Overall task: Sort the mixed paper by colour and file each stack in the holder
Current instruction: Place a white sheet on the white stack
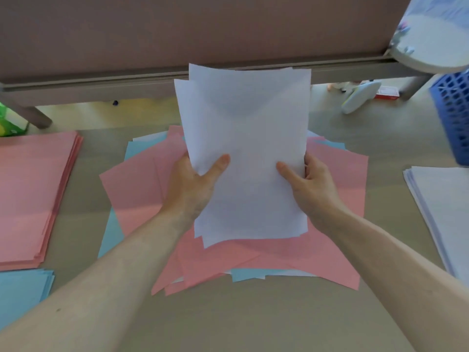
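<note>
A loose bundle of white sheets (247, 138) is held up above the middle of the table. My left hand (195, 184) grips its left edge, thumb on the front. My right hand (309, 184) grips its right edge the same way. Under the bundle lies the mixed pile (337, 199) of pink, blue and white sheets, fanned out untidily. A sorted pink stack (33, 194) lies at the left, and a blue stack (22, 293) sits below it at the left edge. A white stack (441, 212) lies at the right edge. The blue mesh holder (454, 115) stands at the far right.
A brown partition (177, 29) with a grey rail closes off the far side of the table (241, 321). A green box (10, 120) sits at the far left. Beyond the rail on the right lie a pale object (360, 97) and a red-and-white item (387, 94).
</note>
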Motion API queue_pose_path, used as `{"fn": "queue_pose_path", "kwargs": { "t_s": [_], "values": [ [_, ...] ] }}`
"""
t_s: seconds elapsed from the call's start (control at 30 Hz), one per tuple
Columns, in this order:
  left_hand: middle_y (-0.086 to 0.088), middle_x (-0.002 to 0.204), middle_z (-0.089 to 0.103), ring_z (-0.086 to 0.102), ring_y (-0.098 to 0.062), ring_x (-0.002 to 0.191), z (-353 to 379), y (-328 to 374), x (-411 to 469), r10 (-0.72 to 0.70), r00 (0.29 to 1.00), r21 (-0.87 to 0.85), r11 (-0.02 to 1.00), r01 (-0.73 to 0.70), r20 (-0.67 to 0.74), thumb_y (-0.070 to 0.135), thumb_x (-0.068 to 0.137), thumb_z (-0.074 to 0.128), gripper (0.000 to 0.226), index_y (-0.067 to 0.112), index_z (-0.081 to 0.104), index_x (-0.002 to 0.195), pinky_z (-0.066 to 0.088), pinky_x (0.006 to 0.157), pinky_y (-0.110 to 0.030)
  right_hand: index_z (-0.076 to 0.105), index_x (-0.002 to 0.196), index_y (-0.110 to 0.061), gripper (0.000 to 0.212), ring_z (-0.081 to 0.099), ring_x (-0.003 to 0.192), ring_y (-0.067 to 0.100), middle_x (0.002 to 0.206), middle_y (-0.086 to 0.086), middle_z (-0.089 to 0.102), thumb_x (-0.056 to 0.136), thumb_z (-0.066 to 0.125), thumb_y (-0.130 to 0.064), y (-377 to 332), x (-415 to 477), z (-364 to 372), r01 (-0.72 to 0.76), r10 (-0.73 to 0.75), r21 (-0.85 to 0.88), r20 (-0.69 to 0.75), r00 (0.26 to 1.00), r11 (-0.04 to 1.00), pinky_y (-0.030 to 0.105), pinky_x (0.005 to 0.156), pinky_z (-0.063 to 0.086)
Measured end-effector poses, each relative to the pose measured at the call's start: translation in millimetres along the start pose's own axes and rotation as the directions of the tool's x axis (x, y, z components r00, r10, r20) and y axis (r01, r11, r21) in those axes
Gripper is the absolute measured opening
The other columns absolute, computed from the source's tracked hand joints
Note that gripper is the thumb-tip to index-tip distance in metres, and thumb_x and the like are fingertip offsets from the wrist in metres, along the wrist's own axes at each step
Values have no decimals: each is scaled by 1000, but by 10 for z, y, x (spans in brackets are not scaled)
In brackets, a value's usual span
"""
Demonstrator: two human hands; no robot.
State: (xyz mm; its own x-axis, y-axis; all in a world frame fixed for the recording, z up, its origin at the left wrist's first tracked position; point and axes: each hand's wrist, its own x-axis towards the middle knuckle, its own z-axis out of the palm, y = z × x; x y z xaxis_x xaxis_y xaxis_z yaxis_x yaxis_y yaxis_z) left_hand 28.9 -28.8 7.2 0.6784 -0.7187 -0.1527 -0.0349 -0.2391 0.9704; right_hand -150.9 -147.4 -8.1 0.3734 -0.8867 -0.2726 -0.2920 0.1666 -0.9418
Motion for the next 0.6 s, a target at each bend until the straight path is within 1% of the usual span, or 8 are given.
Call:
{"fn": "queue_pose_path", "kwargs": {
  "t_s": [0.07, 0.17, 0.27, 0.37, 0.43, 0.5, 0.57, 0.6],
  "values": [
    [16, 109, 76, 71, 2, 100, 21, -59, 44, 6, 1000, 13, 1000, -5, -19, 27, 90, 78, 34, 26, 65, 121, 55, 83, -16, 60, 117, -20, 25, 73, 94, 8, 107, -7, 74, 94, 70, -20, 55, -11, 13, 7, -7, -3, 25, 1000, 1000, 28, 80, 59],
    [16, 113, 70, 68, 0, 103, 2, -242, 59, -51, 998, 116, 992, 47, 29, 28, 88, 78, 42, 25, 55, 123, 54, 90, -29, 54, 121, -24, 32, 70, 101, 13, 115, -5, 71, 93, 70, -26, 210, -57, -43, -56, 61, -98, 44, 997, 994, 39, 90, 57],
    [18, 113, 62, 64, -2, 102, -25, -307, -113, -161, 982, 212, 967, 138, 94, 33, 94, 71, 42, 26, 44, 125, 48, 77, -24, 45, 120, -26, 38, 69, 99, 18, 115, 0, 69, 92, 70, -33, 274, -168, -44, -147, 156, -209, 28, 987, 967, 45, 88, 57],
    [12, 116, 58, 60, -14, 99, -14, -336, -240, -154, 980, 357, 929, 99, 127, 32, 101, 60, 34, 25, 40, 128, 40, 76, -29, 39, 123, -30, 44, 68, 99, 24, 113, -2, 67, 91, 70, -34, 274, -263, -14, -175, 185, -268, 12, 983, 947, 49, 89, 56],
    [5, 116, 54, 54, -20, 99, 20, -362, -211, -126, 980, 456, 889, 42, 155, 28, 104, 51, 27, 21, 40, 127, 35, 80, -30, 38, 132, -27, 51, 66, 105, 26, 119, -2, 65, 92, 68, -33, 269, -278, -34, -179, 197, -314, 28, 980, 933, 49, 93, 54],
    [0, 115, 54, 54, -25, 101, 56, -380, -143, -134, 977, 517, 855, 31, 163, 30, 106, 46, 24, 16, 42, 125, 38, 83, -35, 38, 139, -25, 54, 65, 108, 24, 123, -3, 64, 93, 66, -33, 266, -292, -82, -159, 188, -358, 50, 981, 920, 46, 96, 53],
    [-4, 112, 58, 55, -30, 102, 106, -371, -71, -135, 980, 591, 806, 25, 143, 36, 105, 44, 28, 13, 48, 120, 45, 87, -41, 42, 140, -24, 50, 63, 111, 19, 125, -7, 62, 95, 63, -32, 284, -312, -140, -124, 166, -388, 78, 983, 913, 38, 98, 50],
    [-5, 103, 59, 55, -32, 96, 134, -356, -38, -135, 982, 621, 783, 25, 131, 39, 105, 43, 29, 12, 52, 111, 47, 85, -42, 44, 139, -23, 47, 61, 112, 18, 125, -9, 60, 96, 62, -31, 278, -340, -168, -126, 174, -399, 86, 981, 908, 34, 97, 48]
  ]
}}
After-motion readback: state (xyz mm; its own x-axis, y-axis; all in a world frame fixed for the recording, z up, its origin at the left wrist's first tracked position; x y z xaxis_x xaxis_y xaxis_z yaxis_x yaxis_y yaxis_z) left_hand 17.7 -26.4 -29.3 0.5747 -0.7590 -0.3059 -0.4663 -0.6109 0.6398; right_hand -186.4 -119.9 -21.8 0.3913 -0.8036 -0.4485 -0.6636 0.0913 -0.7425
